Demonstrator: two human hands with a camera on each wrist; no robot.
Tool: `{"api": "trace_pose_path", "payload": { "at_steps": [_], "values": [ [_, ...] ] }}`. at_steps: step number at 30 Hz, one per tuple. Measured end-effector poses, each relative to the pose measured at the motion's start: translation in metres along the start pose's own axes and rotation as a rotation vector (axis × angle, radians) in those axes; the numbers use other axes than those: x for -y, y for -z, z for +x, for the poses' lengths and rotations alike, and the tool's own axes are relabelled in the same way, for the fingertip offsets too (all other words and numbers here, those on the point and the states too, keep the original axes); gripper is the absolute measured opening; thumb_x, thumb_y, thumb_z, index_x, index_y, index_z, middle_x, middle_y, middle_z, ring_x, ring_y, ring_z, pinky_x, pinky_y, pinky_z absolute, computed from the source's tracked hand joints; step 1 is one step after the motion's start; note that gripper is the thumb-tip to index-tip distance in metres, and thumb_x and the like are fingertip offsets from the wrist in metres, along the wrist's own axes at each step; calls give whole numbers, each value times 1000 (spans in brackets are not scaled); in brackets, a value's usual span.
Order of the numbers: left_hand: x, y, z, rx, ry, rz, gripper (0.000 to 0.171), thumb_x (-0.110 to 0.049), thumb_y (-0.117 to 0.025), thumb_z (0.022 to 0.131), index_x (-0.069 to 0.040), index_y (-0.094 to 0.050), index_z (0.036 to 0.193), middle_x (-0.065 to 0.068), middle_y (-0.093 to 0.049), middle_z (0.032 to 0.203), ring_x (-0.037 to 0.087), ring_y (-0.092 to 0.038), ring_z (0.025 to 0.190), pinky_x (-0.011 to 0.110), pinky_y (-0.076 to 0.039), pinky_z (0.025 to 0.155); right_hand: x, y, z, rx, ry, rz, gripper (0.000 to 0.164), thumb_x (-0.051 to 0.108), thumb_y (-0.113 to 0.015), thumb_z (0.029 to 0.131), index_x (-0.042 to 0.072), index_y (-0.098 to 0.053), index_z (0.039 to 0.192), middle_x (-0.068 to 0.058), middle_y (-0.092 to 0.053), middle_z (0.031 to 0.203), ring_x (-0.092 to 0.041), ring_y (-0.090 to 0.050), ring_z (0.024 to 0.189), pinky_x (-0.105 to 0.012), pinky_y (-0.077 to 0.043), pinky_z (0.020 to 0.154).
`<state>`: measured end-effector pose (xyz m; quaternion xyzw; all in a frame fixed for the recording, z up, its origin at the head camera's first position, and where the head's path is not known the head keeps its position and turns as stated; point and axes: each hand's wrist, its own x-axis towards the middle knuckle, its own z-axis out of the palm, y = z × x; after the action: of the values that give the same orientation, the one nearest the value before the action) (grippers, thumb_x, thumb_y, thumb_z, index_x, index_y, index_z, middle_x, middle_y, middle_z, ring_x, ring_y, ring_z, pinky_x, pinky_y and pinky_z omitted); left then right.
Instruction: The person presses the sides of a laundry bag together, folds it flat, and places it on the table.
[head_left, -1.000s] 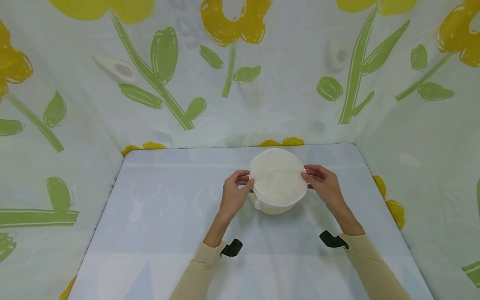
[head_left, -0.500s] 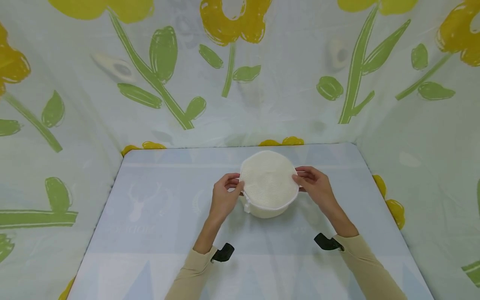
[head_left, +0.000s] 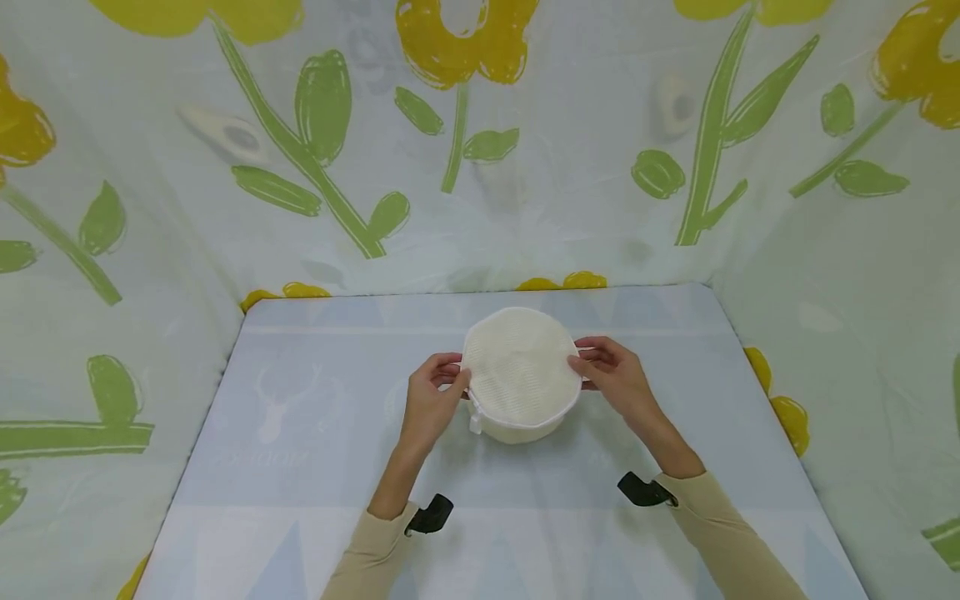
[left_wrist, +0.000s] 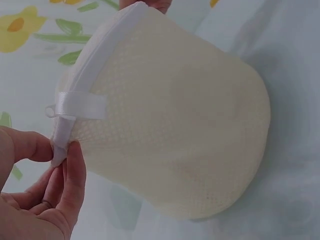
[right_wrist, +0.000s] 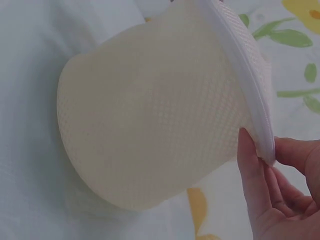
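Note:
A cream mesh laundry bag [head_left: 519, 367], round-topped with a white zipped rim, is over the middle of the table. My left hand [head_left: 433, 400] pinches the rim on its left side between thumb and fingers. Opposite, my right hand [head_left: 617, 379] pinches the rim on the right. In the left wrist view a white fabric tab [left_wrist: 82, 105] crosses the rim just above my left thumb and fingertips. The right wrist view shows the zipper edge [right_wrist: 240, 60] running down to my right fingertips. The bag's body keeps a rounded, tapering shape, and its inside is hidden.
A pale blue-and-white patterned table [head_left: 300, 483] lies beneath. Hanging cloth [head_left: 555, 208] printed with yellow flowers and green leaves encloses its back and both sides. Black wrist-worn devices [head_left: 430, 515] sit at both sleeve cuffs.
Both hands have moved the laundry bag to the left and slightly towards me. Each hand keeps its pinch on the rim throughout.

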<state>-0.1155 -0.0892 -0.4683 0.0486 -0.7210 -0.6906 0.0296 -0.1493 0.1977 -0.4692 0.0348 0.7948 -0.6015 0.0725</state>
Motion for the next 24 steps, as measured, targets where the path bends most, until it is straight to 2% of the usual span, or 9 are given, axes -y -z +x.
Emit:
{"api": "trace_pose_path", "payload": {
  "at_steps": [7,15,24],
  "values": [
    [0,7,-5,-24,34,13,26,-1,-68,94,3,-65,119,15,-65,98,16,-65,81,26,-60,66,1,-7,-4,46,-3,16,50,31,-78,94,5,-60,133,-15,-64,114,-17,-69,89,-30,-62,75],
    [2,17,-10,-2,69,22,29,-8,-74,94,-1,-66,120,17,-67,105,20,-67,89,24,-59,69,1,-13,-10,81,-26,51,50,29,-78,94,5,-60,133,-14,-61,112,-16,-68,86,-32,-62,75],
    [10,22,-13,6,98,15,34,-11,-77,93,0,-67,123,17,-69,106,18,-67,88,22,-58,69,-7,-19,-13,87,-59,25,51,31,-79,93,8,-59,134,-15,-61,112,-19,-68,87,-32,-62,75]
  ]
}}
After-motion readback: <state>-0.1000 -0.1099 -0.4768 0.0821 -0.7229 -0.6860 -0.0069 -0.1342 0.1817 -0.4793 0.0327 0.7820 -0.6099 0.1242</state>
